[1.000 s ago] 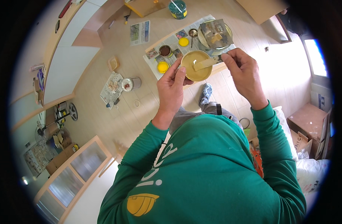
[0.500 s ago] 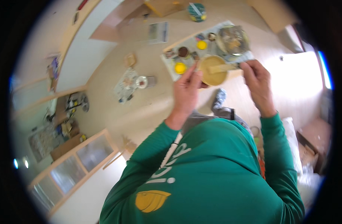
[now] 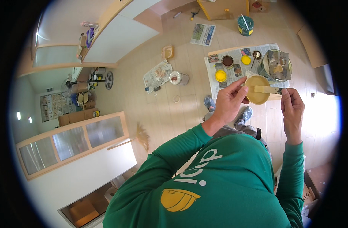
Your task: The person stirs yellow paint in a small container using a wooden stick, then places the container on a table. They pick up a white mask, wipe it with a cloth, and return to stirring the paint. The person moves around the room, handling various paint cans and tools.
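Note:
My left hand point(image 3: 230, 102) grips a shallow round bowl point(image 3: 257, 100) by its left rim. The bowl is tilted toward me and has a smooth beige-yellow paste inside. In my right hand point(image 3: 293, 110), a putty knife point(image 3: 277, 90) is pinched by its handle. Its blade, coated in the same beige paste, lies across the inside of the bowl; whether it touches the paste I cannot tell. Just beyond the bowl is a large round tub point(image 3: 263, 70) with a smeared grey sheet point(image 3: 278, 60) across its top.
Newspaper point(image 3: 215, 86) on the floor bears a brown-filled can point(image 3: 227, 61), a yellow pot point(image 3: 220, 75) and a second yellow pot point(image 3: 246, 60). A green bucket point(image 3: 245, 30) stands behind. To the left are a clear jar point(image 3: 184, 78) and a tape ring point(image 3: 176, 99). My feet are below the bowl.
The whole view has swung, so the room and both hands appear farther right. My left hand still holds the bowl, my right the putty knife, its blade still over the paste.

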The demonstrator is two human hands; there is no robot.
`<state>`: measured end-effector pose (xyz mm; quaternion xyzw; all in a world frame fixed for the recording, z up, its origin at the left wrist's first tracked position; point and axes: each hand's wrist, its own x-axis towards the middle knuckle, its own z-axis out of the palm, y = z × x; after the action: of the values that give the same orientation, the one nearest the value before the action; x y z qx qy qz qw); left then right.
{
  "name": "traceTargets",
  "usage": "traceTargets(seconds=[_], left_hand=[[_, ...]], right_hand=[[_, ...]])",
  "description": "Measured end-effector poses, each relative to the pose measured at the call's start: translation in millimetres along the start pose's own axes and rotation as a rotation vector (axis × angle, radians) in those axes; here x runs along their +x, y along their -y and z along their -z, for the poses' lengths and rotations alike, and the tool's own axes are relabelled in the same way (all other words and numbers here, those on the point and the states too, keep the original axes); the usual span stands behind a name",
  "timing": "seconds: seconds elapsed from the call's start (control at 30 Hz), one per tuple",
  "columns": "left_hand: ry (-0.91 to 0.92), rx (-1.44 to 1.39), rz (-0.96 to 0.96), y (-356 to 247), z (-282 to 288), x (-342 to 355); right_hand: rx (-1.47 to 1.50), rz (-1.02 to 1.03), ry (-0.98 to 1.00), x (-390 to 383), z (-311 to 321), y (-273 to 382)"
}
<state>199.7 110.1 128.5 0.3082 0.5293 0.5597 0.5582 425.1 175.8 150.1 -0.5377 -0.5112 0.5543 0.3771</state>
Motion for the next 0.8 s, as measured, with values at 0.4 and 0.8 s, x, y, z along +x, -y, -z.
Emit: traceTargets(seconds=[0.4,0.8], left_hand=[[0.028,0.044,-0.001,-1,-6,-1],[0.058,0.113,0.03,-8,-5,-4]], right_hand=[[-0.737,0.428,0.04,7,-5,75],[-0.582,0.22,0.123,2,-19,80]])
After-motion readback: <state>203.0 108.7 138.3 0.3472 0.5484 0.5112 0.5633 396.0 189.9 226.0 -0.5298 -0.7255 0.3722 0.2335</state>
